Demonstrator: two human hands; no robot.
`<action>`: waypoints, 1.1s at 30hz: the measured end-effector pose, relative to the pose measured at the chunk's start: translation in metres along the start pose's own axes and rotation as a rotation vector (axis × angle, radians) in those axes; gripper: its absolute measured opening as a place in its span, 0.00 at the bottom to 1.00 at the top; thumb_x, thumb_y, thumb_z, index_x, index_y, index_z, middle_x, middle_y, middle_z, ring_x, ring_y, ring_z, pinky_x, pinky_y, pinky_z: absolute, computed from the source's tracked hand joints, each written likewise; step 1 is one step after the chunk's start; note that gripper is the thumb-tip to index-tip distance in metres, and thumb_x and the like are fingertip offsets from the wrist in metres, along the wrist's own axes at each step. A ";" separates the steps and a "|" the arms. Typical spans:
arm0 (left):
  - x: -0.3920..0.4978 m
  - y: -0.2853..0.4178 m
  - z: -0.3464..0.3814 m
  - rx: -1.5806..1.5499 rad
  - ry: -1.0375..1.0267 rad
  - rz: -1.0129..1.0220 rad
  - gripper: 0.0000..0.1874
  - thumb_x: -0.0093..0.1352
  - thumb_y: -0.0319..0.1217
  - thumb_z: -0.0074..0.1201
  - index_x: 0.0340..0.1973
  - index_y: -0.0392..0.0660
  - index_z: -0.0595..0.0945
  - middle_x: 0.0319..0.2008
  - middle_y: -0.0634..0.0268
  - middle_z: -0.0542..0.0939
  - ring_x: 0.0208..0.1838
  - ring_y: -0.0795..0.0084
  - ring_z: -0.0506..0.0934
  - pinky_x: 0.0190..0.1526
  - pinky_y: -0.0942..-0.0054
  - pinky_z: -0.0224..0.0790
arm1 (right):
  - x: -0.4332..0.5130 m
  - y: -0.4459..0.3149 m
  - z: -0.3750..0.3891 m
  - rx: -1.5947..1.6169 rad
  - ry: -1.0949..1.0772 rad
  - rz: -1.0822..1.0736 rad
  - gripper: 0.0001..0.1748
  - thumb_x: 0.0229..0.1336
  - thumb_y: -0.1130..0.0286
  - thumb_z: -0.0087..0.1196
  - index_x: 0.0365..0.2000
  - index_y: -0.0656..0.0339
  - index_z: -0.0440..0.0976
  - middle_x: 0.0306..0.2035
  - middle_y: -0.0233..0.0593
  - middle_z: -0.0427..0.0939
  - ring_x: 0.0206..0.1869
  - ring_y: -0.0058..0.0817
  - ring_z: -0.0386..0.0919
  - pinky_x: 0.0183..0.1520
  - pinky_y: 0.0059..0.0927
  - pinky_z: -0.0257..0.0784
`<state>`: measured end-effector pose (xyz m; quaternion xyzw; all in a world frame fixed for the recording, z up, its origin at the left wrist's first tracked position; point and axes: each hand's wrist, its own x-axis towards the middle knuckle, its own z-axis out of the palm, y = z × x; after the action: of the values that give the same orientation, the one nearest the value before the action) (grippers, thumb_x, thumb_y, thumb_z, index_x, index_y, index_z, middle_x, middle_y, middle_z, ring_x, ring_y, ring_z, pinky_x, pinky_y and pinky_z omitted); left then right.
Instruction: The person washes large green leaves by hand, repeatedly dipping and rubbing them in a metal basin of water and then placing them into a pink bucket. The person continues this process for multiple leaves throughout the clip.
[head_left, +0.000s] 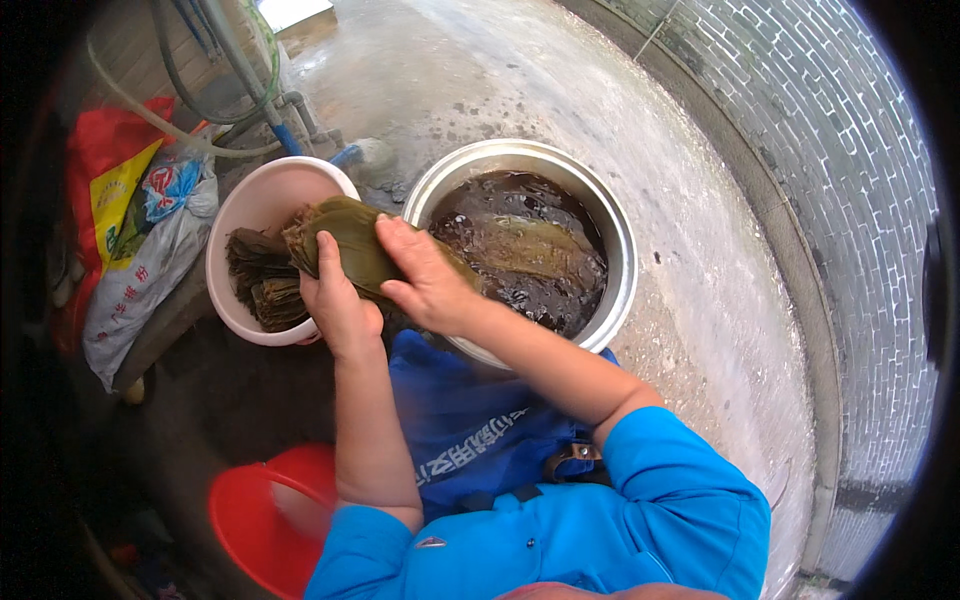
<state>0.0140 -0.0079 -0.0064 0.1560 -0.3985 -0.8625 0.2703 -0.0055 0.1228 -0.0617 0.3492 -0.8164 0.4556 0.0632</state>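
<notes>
My left hand (341, 311) grips the near side of a bundle of long, broad olive-green leaves (349, 229), its thumb on top. The bundle's frayed brown end sticks out over a pale pink plastic bucket (229, 296). On the upper face of the leaves rests my right hand (431, 281), thumb apart from the fingers, all tips visible on top. Inside the bucket stand darker folded leaf bundles (277, 304). To the right is a large round metal pot (619, 262) of dark brown liquid (517, 191), with another leaf bundle (536, 244) partly under the surface.
A red plastic bucket (244, 517) is by my left elbow. Printed woven sacks (150, 277) lie left of the pink bucket. Behind it are a metal pipe (232, 56) and hoses (161, 135). A blue apron (480, 420) covers my lap. A brick wall (847, 187) borders the concrete floor (697, 247).
</notes>
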 end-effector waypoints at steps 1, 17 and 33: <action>-0.002 0.000 0.000 0.001 -0.021 0.036 0.24 0.75 0.39 0.53 0.61 0.37 0.71 0.58 0.56 0.75 0.58 0.60 0.76 0.57 0.58 0.72 | 0.000 0.002 0.016 0.026 0.008 -0.040 0.42 0.65 0.61 0.48 0.73 0.61 0.44 0.75 0.52 0.44 0.77 0.47 0.42 0.76 0.46 0.40; -0.005 0.013 0.009 -0.017 0.139 -0.016 0.23 0.75 0.34 0.53 0.61 0.36 0.71 0.59 0.59 0.74 0.59 0.66 0.74 0.59 0.65 0.69 | -0.075 0.124 -0.048 -0.882 -0.220 0.466 0.41 0.55 0.63 0.58 0.68 0.57 0.56 0.72 0.50 0.52 0.76 0.45 0.47 0.74 0.55 0.43; -0.001 0.005 0.000 -0.022 0.071 -0.011 0.25 0.74 0.33 0.55 0.62 0.37 0.70 0.61 0.60 0.73 0.60 0.67 0.73 0.60 0.65 0.68 | -0.100 0.184 -0.049 -0.546 0.179 0.342 0.15 0.45 0.73 0.58 0.38 0.55 0.82 0.46 0.39 0.79 0.53 0.44 0.73 0.58 0.42 0.68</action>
<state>0.0167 -0.0098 -0.0021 0.1858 -0.3782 -0.8623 0.2810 -0.0569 0.2751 -0.2044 0.1361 -0.9463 0.2529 0.1485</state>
